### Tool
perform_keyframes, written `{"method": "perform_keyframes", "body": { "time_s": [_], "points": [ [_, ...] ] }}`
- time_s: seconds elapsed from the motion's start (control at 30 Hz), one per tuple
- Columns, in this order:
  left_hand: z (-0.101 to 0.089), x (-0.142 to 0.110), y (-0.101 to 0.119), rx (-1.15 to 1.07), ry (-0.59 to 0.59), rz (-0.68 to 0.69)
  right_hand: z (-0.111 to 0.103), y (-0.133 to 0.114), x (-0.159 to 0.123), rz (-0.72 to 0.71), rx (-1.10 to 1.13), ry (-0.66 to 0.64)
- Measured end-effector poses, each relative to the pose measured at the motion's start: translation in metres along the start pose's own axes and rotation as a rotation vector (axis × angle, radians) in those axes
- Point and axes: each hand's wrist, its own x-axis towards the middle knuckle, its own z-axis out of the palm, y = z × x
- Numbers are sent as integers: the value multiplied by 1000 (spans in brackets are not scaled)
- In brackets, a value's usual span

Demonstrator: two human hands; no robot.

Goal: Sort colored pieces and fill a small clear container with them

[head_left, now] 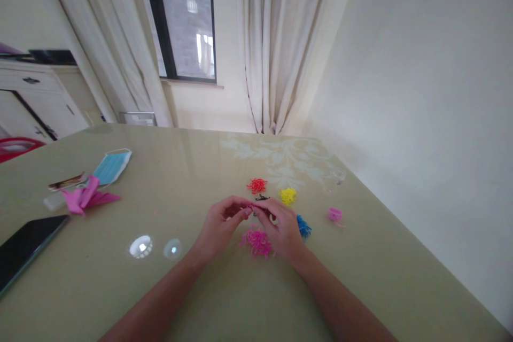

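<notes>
Two bare hands are pinching a small pink piece (253,205) between them, just above the middle of a glossy worktop (200,304). The left hand (222,223) is gripping it from the left with thumb and forefinger; the right hand (284,225) is gripping it from the right in the same way. The piece is lying right between the two sets of fingertips, and its long axis is seemingly running from side to side, from one hand to the other — though the fingers are covering so much that its shape is hard to tell.

The relation that seems to matter most is the nearness of the pink pile (257,242). Its loose, thin strands are lying on the person's side of the pinched fingertips, in the gap between the two hands, and the right hand is nearer, overlapping the pile's right edge in this view.

Other piles are sitting around the hands. The black pile (262,197) is showing just beyond the fingertips, partly hidden; the red pile (257,186) is lying farther out behind it. The yellow pile (287,196) is resting beyond the right hand, and the blue pile (303,227) is peeking out just to its right.
</notes>
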Motion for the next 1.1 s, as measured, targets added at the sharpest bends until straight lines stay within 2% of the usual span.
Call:
{"method": "perform_keyframes", "body": {
  "time_s": [0.67,1.1],
  "points": [
    [0,2,-5,39,54,35,0,4,0,-50,36,17],
    [0,1,-3,31,65,105,0,-1,0,12,18,2]
  ]
}}
